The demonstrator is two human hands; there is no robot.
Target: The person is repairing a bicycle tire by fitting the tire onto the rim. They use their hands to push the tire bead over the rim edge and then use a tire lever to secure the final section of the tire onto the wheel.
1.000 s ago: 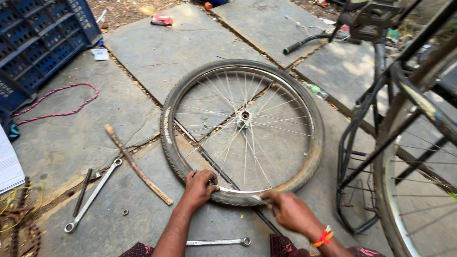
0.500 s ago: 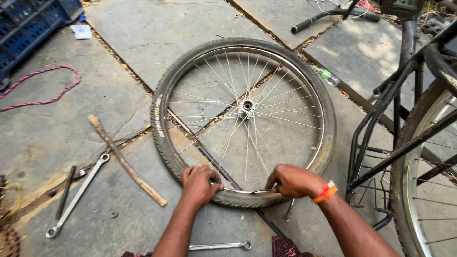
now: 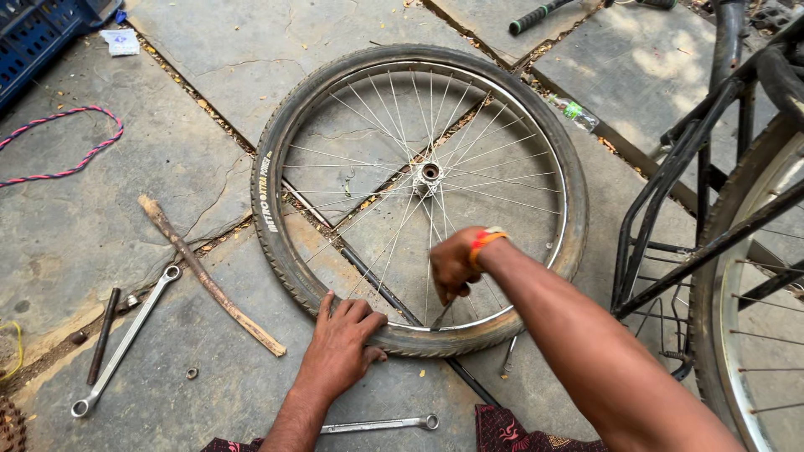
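I see the bicycle wheel (image 3: 423, 197) lying flat on the stone floor (image 3: 209, 50), its tyre (image 3: 268, 209) on the rim all the way round. My left hand (image 3: 342, 339) lies palm down on the near part of the tyre, fingers spread and pressing on the rubber, so that grip is open and flat rather than wrapped around anything. My right hand (image 3: 456, 264), with an orange band (image 3: 486, 238) at the wrist, sits just inside the rim, up and to the right of the left grip, closed into a fist on a thin metal lever (image 3: 441, 316) whose tip points down to the rim edge beside the left fingers. A dark rod (image 3: 394, 301) runs on the floor under the spokes and passes between the two grips. Just behind the left grip, toward me, a small spanner (image 3: 378, 425) lies on the stone. Well to the left of the left grip lie a wooden stick (image 3: 209, 285), a long ring spanner (image 3: 126, 339) and a short dark bar (image 3: 104, 335), with a small washer (image 3: 192, 373) close by. Farther left and up, a red and blue cord (image 3: 67, 138) loops on the floor near a blue crate (image 3: 33, 33). To the right of the right grip stands a bicycle frame (image 3: 695, 209) with another wheel (image 3: 745, 335).
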